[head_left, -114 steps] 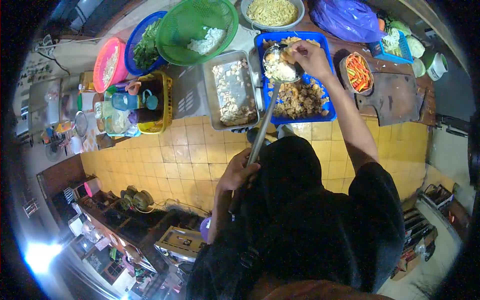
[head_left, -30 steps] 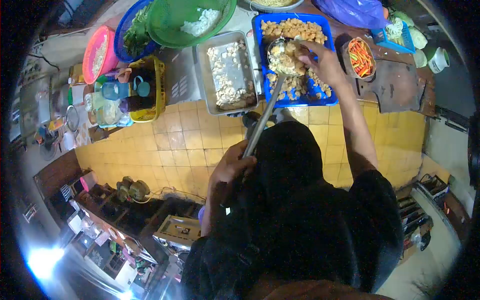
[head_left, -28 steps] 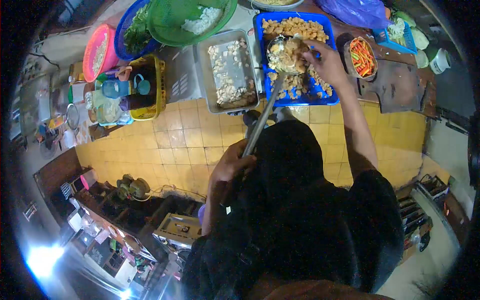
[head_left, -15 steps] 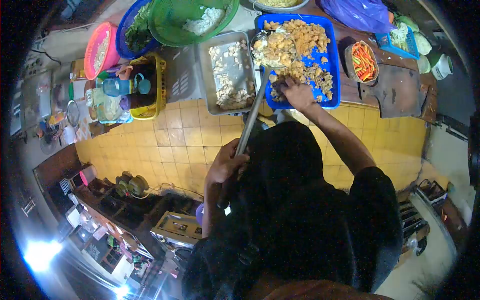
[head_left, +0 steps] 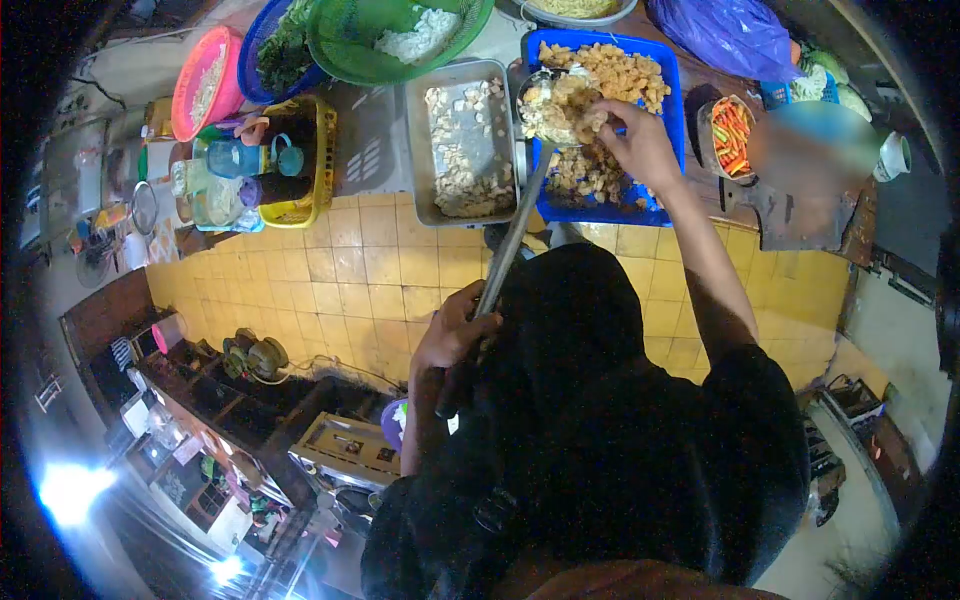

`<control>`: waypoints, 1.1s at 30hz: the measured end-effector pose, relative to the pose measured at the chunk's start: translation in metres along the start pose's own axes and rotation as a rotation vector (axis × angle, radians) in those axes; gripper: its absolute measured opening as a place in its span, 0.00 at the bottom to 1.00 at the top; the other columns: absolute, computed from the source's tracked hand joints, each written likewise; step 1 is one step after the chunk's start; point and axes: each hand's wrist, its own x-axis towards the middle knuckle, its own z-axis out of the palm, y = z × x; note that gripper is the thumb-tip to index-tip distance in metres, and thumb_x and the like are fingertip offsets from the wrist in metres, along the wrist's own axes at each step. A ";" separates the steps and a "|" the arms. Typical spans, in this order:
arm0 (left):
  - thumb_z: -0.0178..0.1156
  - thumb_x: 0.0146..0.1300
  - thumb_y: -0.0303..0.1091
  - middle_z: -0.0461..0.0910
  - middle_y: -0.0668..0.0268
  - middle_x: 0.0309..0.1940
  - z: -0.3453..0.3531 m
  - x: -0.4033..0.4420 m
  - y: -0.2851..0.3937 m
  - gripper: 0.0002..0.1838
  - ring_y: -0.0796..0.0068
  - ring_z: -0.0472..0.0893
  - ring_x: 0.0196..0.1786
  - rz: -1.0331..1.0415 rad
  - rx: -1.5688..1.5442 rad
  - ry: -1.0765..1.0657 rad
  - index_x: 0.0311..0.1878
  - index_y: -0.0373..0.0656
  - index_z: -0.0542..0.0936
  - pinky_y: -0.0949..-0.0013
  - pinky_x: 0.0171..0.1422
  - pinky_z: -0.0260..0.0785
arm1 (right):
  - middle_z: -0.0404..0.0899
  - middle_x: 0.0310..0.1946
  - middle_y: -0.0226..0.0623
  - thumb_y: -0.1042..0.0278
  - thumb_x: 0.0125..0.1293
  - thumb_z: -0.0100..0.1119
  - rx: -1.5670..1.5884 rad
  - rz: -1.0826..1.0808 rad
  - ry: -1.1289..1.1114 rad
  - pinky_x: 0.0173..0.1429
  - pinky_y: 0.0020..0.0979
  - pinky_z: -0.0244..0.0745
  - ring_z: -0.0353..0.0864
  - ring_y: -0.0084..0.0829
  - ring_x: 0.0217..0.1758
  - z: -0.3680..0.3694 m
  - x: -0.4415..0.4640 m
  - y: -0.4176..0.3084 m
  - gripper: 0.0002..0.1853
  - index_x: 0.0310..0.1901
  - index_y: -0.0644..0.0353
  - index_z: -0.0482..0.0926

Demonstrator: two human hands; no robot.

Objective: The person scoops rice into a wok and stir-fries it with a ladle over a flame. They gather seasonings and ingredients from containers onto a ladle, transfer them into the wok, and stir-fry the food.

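My left hand (head_left: 455, 328) is wrapped round the long handle of a metal ladle (head_left: 517, 232), whose bowl, heaped with pale and brown food, is over a blue tray (head_left: 677, 140). My right hand (head_left: 638, 142) is at the right edge of that bowl, fingertips pinched on a brown food piece (head_left: 597, 119). Golden fried pieces (head_left: 620, 72) fill the far part of the tray, and darker brown pieces (head_left: 588, 178) are in its near part. Left of it is a metal pan (head_left: 462, 140) with small pale pieces.
A bowl of cut chillies (head_left: 732, 137) is right of the tray, near a purple bag (head_left: 722, 38). Green (head_left: 345, 45), blue and pink baskets are at the back left, above a yellow crate (head_left: 326, 165) of containers. A smeared blue-brown shape covers part of the right side.
My right hand has moved up from the tray's near part to the ladle bowl. The ladle bowl has shifted slightly right; my left hand still grips its handle.
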 end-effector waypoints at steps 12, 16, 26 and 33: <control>0.59 0.55 0.30 0.70 0.70 0.22 0.007 -0.011 0.001 0.12 0.81 0.70 0.20 0.012 -0.218 -0.027 0.41 0.40 0.70 0.76 0.22 0.62 | 0.81 0.42 0.46 0.64 0.60 0.60 -0.389 0.201 -0.204 0.48 0.41 0.77 0.82 0.45 0.43 -0.016 -0.027 0.022 0.14 0.47 0.59 0.78; 0.59 0.55 0.29 0.70 0.69 0.21 0.002 -0.023 0.003 0.12 0.81 0.69 0.17 0.005 -0.180 -0.003 0.41 0.40 0.70 0.77 0.20 0.62 | 0.82 0.38 0.47 0.64 0.59 0.58 -0.522 0.285 -0.441 0.46 0.44 0.77 0.83 0.47 0.41 0.040 -0.062 0.078 0.14 0.46 0.59 0.76; 0.64 0.49 0.36 0.70 0.69 0.20 -0.020 -0.090 -0.017 0.24 0.80 0.69 0.14 -0.010 -0.236 0.145 0.47 0.35 0.69 0.77 0.18 0.60 | 0.81 0.34 0.50 0.59 0.59 0.57 -0.187 0.332 -0.247 0.40 0.45 0.77 0.82 0.49 0.37 0.065 -0.044 0.152 0.13 0.42 0.56 0.79; 0.63 0.48 0.35 0.70 0.67 0.18 -0.032 -0.119 -0.035 0.34 0.79 0.68 0.12 0.128 -0.491 0.222 0.58 0.30 0.65 0.77 0.15 0.59 | 0.79 0.47 0.47 0.49 0.60 0.59 -0.721 0.179 -0.245 0.54 0.40 0.73 0.77 0.47 0.51 0.047 0.043 0.096 0.26 0.55 0.57 0.75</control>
